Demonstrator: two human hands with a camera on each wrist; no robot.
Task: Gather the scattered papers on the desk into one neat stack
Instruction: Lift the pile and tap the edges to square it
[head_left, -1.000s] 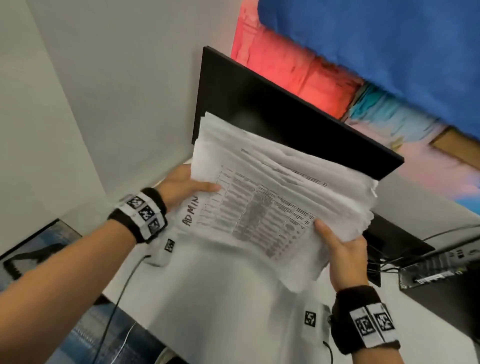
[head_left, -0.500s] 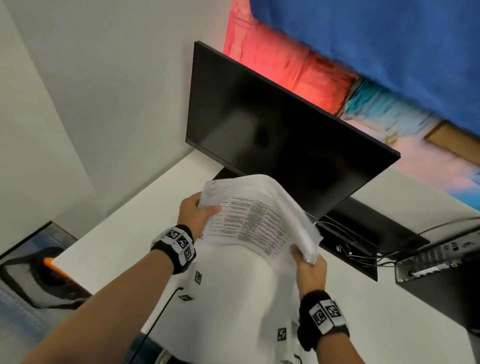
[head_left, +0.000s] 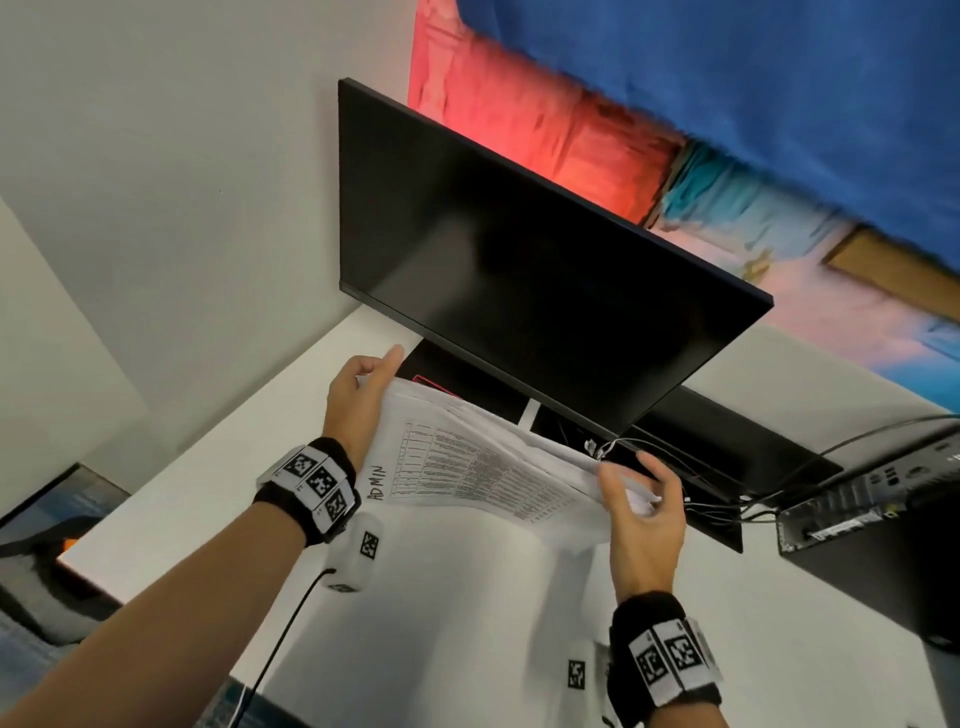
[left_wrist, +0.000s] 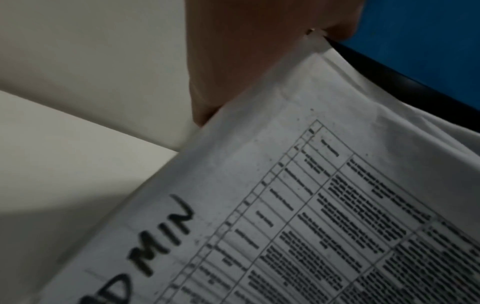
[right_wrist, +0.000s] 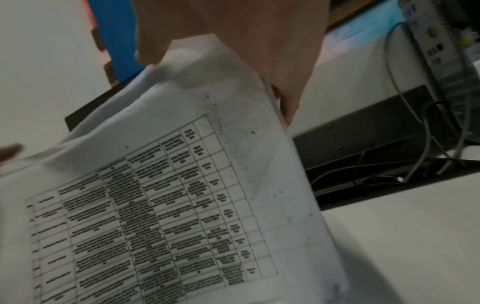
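Note:
A stack of white papers sags between my two hands, low over the white desk and in front of the monitor. The top sheet carries a printed table and the handwritten word "ADMIN". My left hand holds the stack's left edge, thumb towards the far corner. My right hand grips the right edge, thumb on top and fingers curled round it. In the left wrist view my left hand pinches the papers at a corner. In the right wrist view my right hand clasps the papers.
A black monitor stands just behind the stack on a black base. Loose cables run to a black computer box on the right. A white wall closes the left side. The desk's front edge is near my forearms.
The stack has come down from in front of the monitor towards the desk. It was bent half a second ago and now lies flatter, with my hands farther apart on its opposite edges.

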